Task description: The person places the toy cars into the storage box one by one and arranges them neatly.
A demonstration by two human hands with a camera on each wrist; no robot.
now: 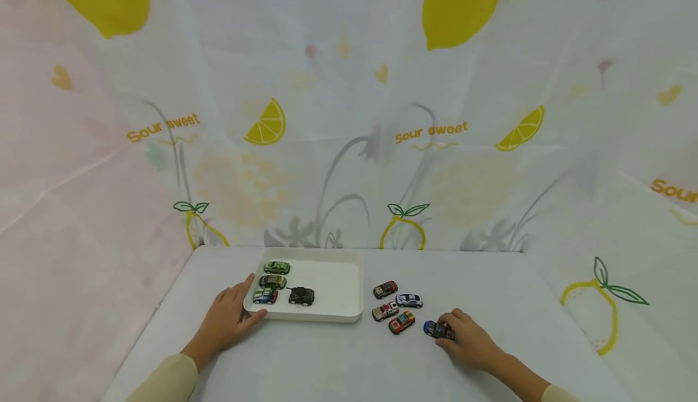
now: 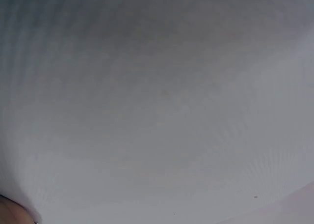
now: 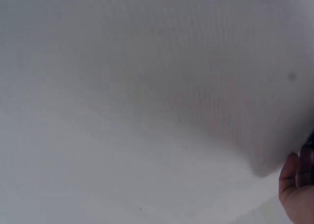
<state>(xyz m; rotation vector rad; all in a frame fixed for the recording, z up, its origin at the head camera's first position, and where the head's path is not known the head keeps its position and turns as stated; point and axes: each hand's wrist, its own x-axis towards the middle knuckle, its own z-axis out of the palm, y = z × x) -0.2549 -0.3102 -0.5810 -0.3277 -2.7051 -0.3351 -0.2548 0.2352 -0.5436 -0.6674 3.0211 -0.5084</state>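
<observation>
My right hand [image 1: 465, 339] pinches a dark blue toy car [image 1: 434, 329] between thumb and fingers, low over the table at the right. In the right wrist view only the curled fingers [image 3: 298, 171] show at the lower right corner, with the car mostly out of frame. My left hand [image 1: 228, 316] lies at the front left corner of a white tray [image 1: 332, 316], fingers extended along its left side and thumb at the front rim. Inside the tray's left half are a green toy car [image 1: 277, 267], other toy cars [image 1: 272, 281] and a black toy tank [image 1: 302, 296].
Between the tray and my right hand sits a loose group of toy cars: a dark patterned one [image 1: 385, 289], a white one [image 1: 409, 301], a beige-red one [image 1: 385, 311] and a red-orange one [image 1: 402, 322]. A lemon-print curtain [image 1: 349, 196] rises behind the white table [image 1: 327, 359].
</observation>
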